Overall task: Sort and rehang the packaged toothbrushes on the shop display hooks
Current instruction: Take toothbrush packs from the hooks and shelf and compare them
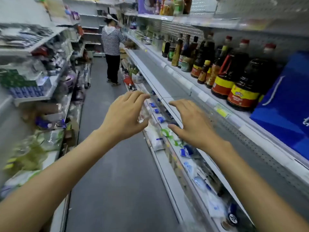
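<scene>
Both our left hand (124, 114) and right hand (192, 121) hover empty with fingers spread, ready to reach the packaged toothbrushes (157, 113) hanging just beyond our fingertips.

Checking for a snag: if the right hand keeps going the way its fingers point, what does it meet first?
Probably the front edge of the empty shelf: the right hand points up-left along it, over hanging packets. Depth is unclear.

Right-hand shelving unit. A bare grey shelf (160, 76) runs along the aisle. Above it, a white shelf (207, 97) carries a row of dark sauce bottles (234, 71) and a blue box (287, 104). Below the grey shelf, blurred white-and-blue packets (185, 150) sit in a row. Grey floor (120, 164) lies alongside.
</scene>
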